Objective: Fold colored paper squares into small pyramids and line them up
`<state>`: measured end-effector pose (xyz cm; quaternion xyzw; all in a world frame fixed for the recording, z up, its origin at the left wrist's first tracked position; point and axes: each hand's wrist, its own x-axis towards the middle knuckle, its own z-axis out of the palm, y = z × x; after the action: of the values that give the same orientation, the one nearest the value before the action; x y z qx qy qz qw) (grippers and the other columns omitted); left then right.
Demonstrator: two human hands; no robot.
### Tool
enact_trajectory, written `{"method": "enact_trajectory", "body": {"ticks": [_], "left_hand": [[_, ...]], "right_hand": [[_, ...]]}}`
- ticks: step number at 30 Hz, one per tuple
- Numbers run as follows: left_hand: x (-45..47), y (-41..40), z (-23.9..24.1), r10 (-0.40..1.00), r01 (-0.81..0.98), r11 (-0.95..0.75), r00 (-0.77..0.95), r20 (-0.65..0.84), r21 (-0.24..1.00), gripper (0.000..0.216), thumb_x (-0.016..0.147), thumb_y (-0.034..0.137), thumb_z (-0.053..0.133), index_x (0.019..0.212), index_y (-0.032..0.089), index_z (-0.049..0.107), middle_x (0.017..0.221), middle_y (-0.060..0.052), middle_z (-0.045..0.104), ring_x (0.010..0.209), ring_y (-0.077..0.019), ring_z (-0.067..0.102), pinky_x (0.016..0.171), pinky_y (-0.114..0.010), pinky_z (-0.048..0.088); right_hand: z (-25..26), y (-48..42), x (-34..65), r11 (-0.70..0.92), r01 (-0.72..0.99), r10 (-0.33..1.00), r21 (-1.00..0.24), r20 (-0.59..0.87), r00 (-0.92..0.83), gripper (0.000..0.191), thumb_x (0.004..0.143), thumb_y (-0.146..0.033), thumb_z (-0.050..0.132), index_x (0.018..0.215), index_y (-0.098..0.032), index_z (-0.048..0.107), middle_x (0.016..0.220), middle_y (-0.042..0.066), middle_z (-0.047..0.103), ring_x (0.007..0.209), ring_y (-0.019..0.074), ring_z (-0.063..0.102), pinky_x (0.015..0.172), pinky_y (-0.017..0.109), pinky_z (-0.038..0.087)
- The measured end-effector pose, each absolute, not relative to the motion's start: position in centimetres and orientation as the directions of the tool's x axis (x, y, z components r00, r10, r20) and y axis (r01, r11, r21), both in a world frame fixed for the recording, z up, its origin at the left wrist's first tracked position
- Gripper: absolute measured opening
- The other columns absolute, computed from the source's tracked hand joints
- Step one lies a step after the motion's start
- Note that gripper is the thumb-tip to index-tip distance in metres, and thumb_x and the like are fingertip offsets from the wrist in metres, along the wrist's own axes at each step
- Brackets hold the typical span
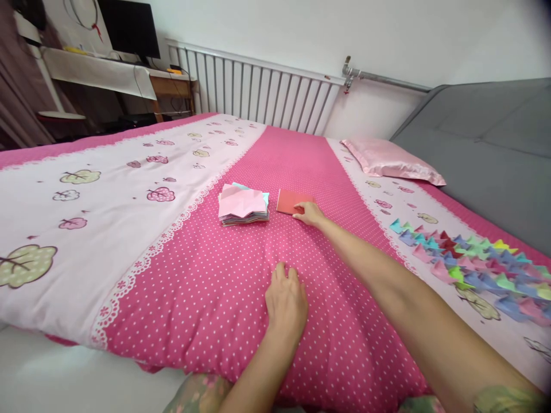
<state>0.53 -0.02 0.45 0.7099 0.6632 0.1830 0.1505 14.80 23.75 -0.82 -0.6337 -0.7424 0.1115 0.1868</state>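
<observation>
A flat stack of red square paper [289, 202] lies on the dotted pink bedspread. My right hand [310, 213] is at its near right corner, thumb and finger pinched on the edge of the paper. Closer to me, my left hand [286, 295] rests on the bedspread with loosely bent fingers slightly apart and holds nothing. Left of the red paper sits an uneven pile of creased papers [243, 203], pink on top with light blue showing. Rows of small folded paper pieces [469, 258] in many colours cover the bed at the right, beyond my right forearm.
A pink pillow [391, 159] lies at the far right against the grey headboard [482, 132]. Behind the bed stands a white radiator [258, 86] with a pipe [387, 79]. A desk [170, 86] with a monitor [129, 28] is at the back left.
</observation>
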Motion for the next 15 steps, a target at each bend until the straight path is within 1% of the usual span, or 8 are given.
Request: {"method": "enact_trajectory", "body": {"ticks": [7,15], "left_hand": [[0.45,-0.09,0.44,0.998,0.884,-0.061,0.04,0.054,0.463,0.023,0.081,0.021,0.04,0.099,0.016,0.053,0.118,-0.012,0.046,0.094,-0.0227,0.053,0.068,-0.032,0.046],[0.4,-0.04,0.34,0.997,0.881,-0.067,0.044,0.062,0.469,0.023,0.08,0.022,0.042,0.099,0.017,0.054,0.116,-0.012,0.047,0.093,-0.0221,0.053,0.066,-0.031,0.046]], "right_hand": [[-0.71,24.43,15.27,0.212,0.849,0.977,-0.484,0.126,-0.173,0.037,0.063,-0.026,0.069,0.099,-0.017,0.063,0.103,0.006,0.064,0.094,0.0146,0.059,0.084,0.026,0.043],[-0.2,24.43,15.41,0.161,0.82,0.987,-0.55,0.076,-0.143,0.029,0.063,-0.022,0.069,0.091,-0.017,0.066,0.091,0.005,0.068,0.081,0.0146,0.063,0.074,0.025,0.047]]}}
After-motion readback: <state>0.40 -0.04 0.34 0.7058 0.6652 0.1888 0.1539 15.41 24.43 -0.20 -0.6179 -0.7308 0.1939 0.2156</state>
